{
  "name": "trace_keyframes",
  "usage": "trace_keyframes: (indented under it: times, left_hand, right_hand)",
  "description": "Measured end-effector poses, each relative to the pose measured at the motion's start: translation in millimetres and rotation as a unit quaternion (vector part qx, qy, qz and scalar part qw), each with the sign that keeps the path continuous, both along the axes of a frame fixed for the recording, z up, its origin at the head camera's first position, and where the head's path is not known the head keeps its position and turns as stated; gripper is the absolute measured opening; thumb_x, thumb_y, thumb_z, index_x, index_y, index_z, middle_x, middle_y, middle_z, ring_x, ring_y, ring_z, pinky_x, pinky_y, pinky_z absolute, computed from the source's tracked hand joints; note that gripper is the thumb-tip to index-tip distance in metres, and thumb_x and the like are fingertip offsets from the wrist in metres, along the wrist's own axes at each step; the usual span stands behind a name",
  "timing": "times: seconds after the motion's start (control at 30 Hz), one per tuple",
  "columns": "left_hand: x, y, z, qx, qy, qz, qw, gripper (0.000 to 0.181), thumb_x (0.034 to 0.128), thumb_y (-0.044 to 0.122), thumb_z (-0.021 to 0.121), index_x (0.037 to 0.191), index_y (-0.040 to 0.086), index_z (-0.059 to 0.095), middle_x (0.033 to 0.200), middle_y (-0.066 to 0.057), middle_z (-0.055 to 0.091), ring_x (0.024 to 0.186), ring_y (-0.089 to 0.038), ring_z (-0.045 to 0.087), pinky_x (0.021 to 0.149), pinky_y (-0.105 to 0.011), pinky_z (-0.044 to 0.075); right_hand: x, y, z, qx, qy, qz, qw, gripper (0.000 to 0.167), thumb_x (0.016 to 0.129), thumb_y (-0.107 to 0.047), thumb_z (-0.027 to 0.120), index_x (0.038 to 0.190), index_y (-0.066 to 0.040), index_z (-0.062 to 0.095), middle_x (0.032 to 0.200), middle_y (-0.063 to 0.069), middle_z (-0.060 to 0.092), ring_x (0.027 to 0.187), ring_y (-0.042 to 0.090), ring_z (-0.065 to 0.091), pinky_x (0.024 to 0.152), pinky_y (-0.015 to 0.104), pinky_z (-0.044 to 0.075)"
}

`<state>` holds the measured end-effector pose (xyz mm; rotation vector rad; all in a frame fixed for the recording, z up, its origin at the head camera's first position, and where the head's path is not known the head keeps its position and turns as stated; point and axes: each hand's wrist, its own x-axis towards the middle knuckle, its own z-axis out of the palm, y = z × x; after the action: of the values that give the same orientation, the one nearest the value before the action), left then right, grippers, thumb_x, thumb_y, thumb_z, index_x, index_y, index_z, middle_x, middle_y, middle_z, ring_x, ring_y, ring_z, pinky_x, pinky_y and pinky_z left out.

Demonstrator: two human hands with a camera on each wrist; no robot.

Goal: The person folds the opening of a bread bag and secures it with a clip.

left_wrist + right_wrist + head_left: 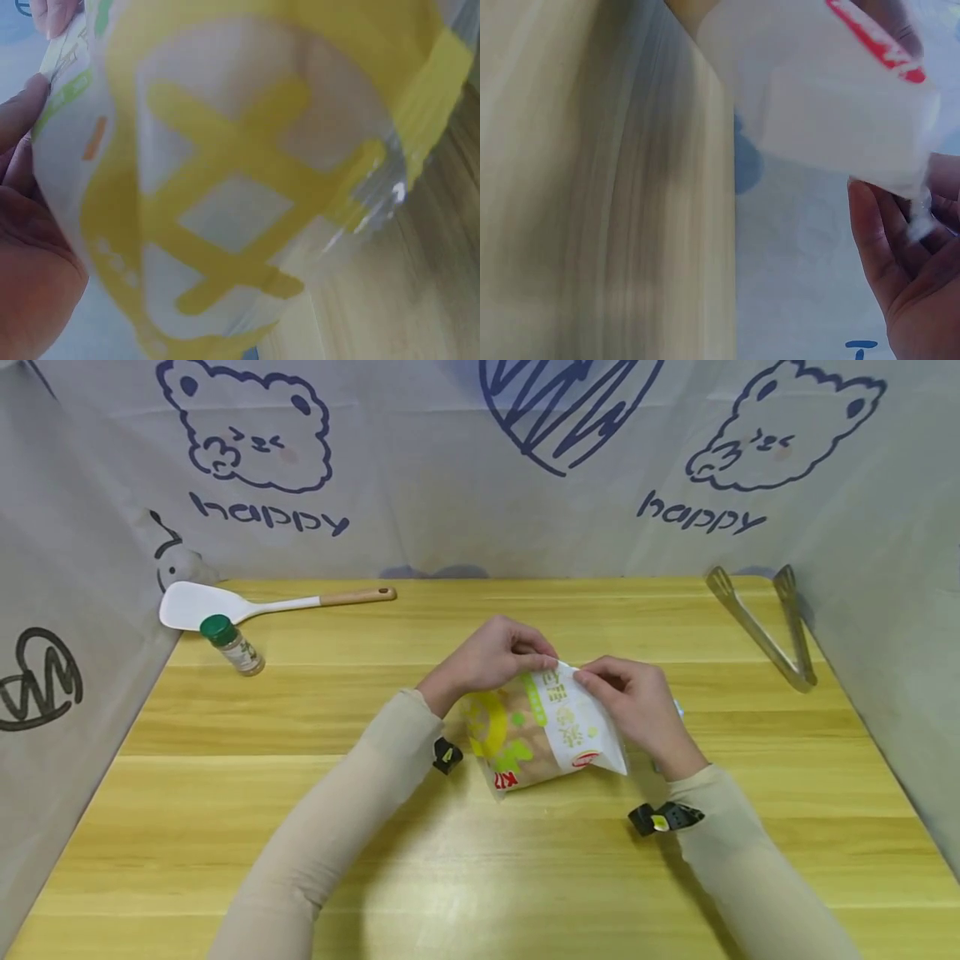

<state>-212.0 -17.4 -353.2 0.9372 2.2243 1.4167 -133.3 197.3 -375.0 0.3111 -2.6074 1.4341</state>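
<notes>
Location: a soft plastic bag, white and tan with yellow and green print (551, 739), is held over the pale yellow wood-grain table (450, 868), off-centre toward three o'clock. Whether its underside rests on the wood cannot be told.

Hands: the bare left hand in a cream sleeve (501, 653), at the bag's eleven o'clock, is pinched on the white edge. The bare right hand in a cream sleeve (637, 700), at about two o'clock, is pinched on the same edge — a short gap parts the fingertips.

Method: the step in hand is judged to be working that edge between the pinches. Good practice is to grip film only, pinches close together, and draw evenly toward nine and three o'clock; a sudden jerk could split the side. The gripped edge is best held above the body, lest contents spill.

Condition: the body appears plump, its film smooth and slightly glossy. A yellow lattice print (255, 135) shows in the left wrist view. Red lettering (506, 780) sits at the bag's seven o'clock, a red oval logo (585, 760) near four. No tear is evident — the pinched part is largely hidden.
</notes>
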Motion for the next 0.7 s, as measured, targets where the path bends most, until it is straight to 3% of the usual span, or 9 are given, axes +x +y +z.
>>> trace_keyframes:
  times: [0.23,0.43,0.7]
  left_hand:
    - [0.8,-0.2,1.0,-0.003,-0.001,-0.005,1.0000,0.012,0.0960,0.011,0.066,0.098,0.004,0.075,0.084,0.000,0.072,0.070,-0.017,0.066,0.065,-0.029,0.051]
    - [1.1,2.2,-1.5,0.022,-0.006,-0.015,0.9996,0.011,0.0976,0.008,0.062,0.098,0.001,0.071,0.086,-0.003,0.072,0.073,-0.017,0.065,0.069,-0.028,0.051]
    - [3.2,2.7,-2.3,0.015,0.003,-0.001,0.9999,0.012,0.0986,0.008,0.061,0.099,0.001,0.070,0.085,-0.002,0.072,0.073,-0.016,0.065,0.070,-0.027,0.050]
  right_hand:
    - [-0.3,1.7,4.1,0.005,-0.002,0.007,1.0000,0.018,0.096,-0.018,0.067,0.098,-0.002,0.075,0.088,0.008,0.072,0.070,0.019,0.063,0.057,0.022,0.048]
    - [-0.9,2.4,6.0,0.029,0.008,0.004,0.9996,0.017,0.096,-0.015,0.066,0.098,-0.002,0.075,0.087,0.008,0.073,0.066,0.018,0.062,0.054,0.023,0.047]
    - [-1.5,2.1,8.1,0.040,0.002,0.001,0.9992,0.016,0.097,-0.014,0.065,0.099,-0.002,0.075,0.087,0.008,0.073,0.067,0.019,0.062,0.055,0.024,0.047]
